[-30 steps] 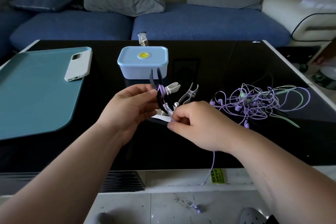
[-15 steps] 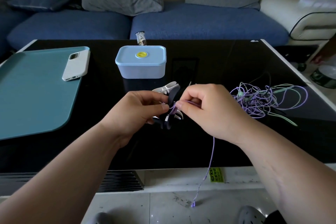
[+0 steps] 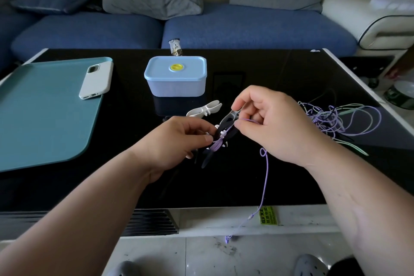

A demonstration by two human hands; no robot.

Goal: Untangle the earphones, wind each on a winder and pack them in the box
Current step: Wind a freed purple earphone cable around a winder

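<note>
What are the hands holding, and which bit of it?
The left hand pinches the black winder at its middle. The right hand pinches the purple cord close to the winder.

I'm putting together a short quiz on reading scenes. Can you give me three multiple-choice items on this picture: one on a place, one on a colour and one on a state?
1. The white phone lies:
A. on the teal mat
B. on the floor
C. on a sofa cushion

2. The cord that the right hand pinches is:
A. red
B. purple
C. yellow

3. The blue box is:
A. open, with its cover beside it
B. tipped on its side
C. upright and closed

Answers:
1 A: the phone rests at the mat's right edge.
2 B: the cord hangs purple below the hand.
3 C: the lid with the yellow disc sits flat on top of the box.
</note>
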